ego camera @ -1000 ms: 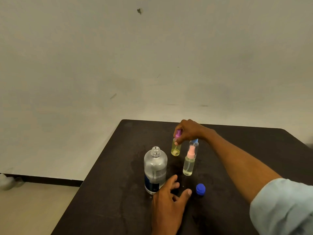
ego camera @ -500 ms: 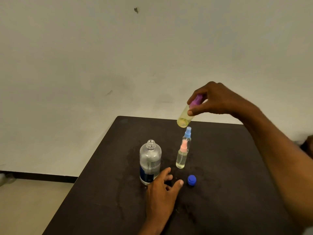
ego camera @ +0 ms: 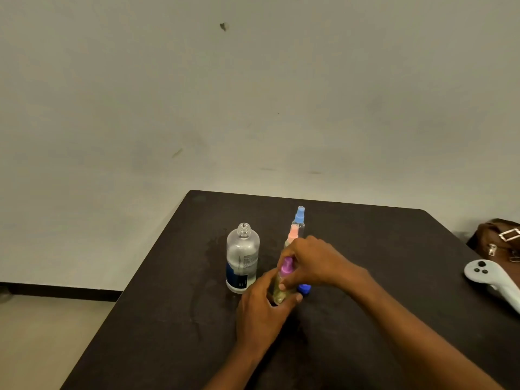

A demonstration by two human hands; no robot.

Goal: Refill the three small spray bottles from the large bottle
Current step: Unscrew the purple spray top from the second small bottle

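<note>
1. The left hand (ego camera: 261, 308) wraps its fingers and thumb round the lower body of the purple-topped spray bottle (ego camera: 278, 294), which holds yellowish liquid.
2. The right hand (ego camera: 315, 263) comes in from the right and pinches the same bottle just below its purple top (ego camera: 287, 266), fingers curled round the neck.
3. This bottle stands roughly upright near the front middle of the dark desk (ego camera: 394, 249); its base is hidden by the left hand, so it may be resting on the desk or held just above it.
4. The large bottle (ego camera: 242, 257) stands upright just left of the hands, uncapped, with clear liquid and a dark label.
5. Its blue cap (ego camera: 304, 289) lies on the desk, partly hidden under the right wrist.
6. Behind the hands, the pink-topped spray bottle (ego camera: 294, 232) and the blue-topped spray bottle (ego camera: 299, 216) stand close together, the blue one farther back.
7. At the right edge lie a white controller (ego camera: 489, 280) and a brown bag (ego camera: 498, 237).
</note>
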